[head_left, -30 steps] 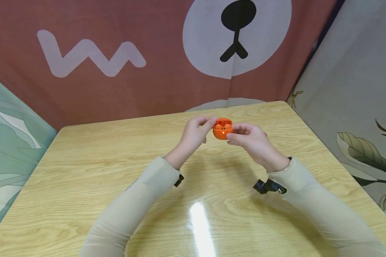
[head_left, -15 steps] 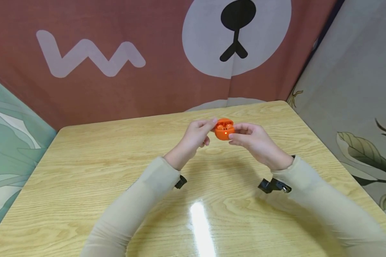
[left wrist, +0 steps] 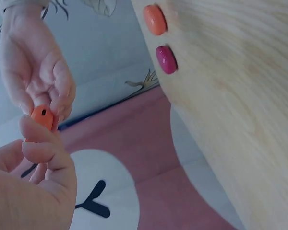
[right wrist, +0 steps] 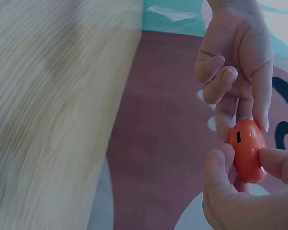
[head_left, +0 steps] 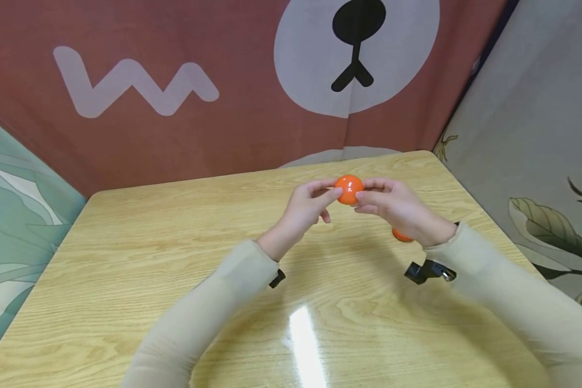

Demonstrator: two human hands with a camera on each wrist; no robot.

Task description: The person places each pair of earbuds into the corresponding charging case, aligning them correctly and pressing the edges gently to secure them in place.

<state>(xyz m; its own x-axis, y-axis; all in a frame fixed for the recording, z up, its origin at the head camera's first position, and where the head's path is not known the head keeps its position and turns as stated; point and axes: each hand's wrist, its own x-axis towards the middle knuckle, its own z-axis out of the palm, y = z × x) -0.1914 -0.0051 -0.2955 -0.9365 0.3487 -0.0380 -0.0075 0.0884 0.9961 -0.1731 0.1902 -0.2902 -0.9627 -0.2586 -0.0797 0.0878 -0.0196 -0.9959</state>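
A glossy orange earbud case [head_left: 349,189], its lid closed, is held up above the table between both hands. My left hand [head_left: 304,209] pinches its left side between thumb and fingers. On the other side, the thumb and fingers of my right hand [head_left: 401,207] grip it too. A small dark port shows on the underside of the case [right wrist: 249,151] in the right wrist view. The earbuds inside are hidden.
On the wooden table [head_left: 174,242] lies a second rounded orange case [left wrist: 155,20], partly hidden behind the right hand in the head view. Close to it is a magenta case [left wrist: 166,59]. A reddish-brown curtain [head_left: 174,140] hangs behind the table's far edge.
The case's lid stood up with the earbuds showing; it is now closed. Both hands have moved slightly right with the case, and an orange case on the table has come into view.
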